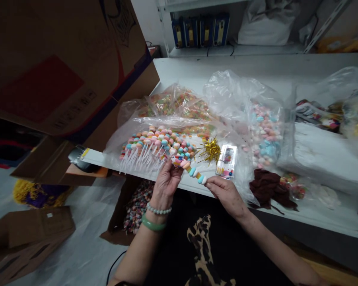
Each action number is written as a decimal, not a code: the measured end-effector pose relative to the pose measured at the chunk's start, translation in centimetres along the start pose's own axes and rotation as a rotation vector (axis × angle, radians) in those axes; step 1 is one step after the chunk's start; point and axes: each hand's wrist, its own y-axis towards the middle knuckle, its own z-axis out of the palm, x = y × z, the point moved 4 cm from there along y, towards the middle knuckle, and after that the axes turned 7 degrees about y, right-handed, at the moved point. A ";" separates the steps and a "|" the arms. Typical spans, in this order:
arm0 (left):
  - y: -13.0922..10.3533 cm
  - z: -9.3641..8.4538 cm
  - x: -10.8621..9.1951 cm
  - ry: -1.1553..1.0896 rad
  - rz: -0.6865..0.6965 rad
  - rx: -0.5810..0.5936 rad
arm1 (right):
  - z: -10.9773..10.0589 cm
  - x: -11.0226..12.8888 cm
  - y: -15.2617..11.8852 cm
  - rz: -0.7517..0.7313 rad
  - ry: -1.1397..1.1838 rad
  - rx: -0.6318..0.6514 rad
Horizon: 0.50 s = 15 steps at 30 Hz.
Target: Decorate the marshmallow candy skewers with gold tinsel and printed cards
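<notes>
A candy skewer [193,171] of pink, orange, blue and white pieces stretches between my hands, above the table's front edge. My right hand [226,194] is closed, its fingertips pinching the skewer's lower right end. Closed at the other end, my left hand [168,179] grips a small colourful printed wrapper [178,160]. Whether the skewer's tip sits inside that wrapper I cannot tell. Just behind lies a pile of similar candy skewers [158,139], their white sticks [139,159] pointing towards me. A bunch of gold tinsel ties [210,150] and a stack of printed wrappers [226,161] lie nearby.
Clear bags of orange-green candies [179,103] and pastel marshmallows [265,135] stand behind. Brown cloth [270,188] lies at right, near a plastic-covered white stack [319,155]. A large carton [62,59] looms left; a box of wrapped candies [137,206] sits below the table.
</notes>
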 end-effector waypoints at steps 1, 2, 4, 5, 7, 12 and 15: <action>0.0 0.1 -0.1 -0.003 -0.006 -0.011 | 0.0 -0.1 0.0 0.001 0.005 0.011; -0.1 0.1 -0.1 -0.002 -0.010 -0.020 | -0.1 -0.3 0.0 0.012 0.023 0.024; 0.0 0.1 -0.4 0.011 -0.006 -0.025 | -0.2 -0.8 0.0 0.067 0.130 0.040; 0.0 0.1 -0.5 0.019 0.005 -0.025 | -0.3 -1.1 0.0 0.110 0.216 0.042; 0.0 0.2 -0.7 0.032 0.033 -0.018 | -0.2 -1.4 0.1 0.191 0.416 0.029; -0.2 0.7 0.2 0.061 0.072 0.091 | 1.0 0.4 1.4 0.179 0.661 0.040; -0.3 0.9 0.8 0.103 0.119 0.181 | 2.0 1.3 2.5 0.144 0.659 0.049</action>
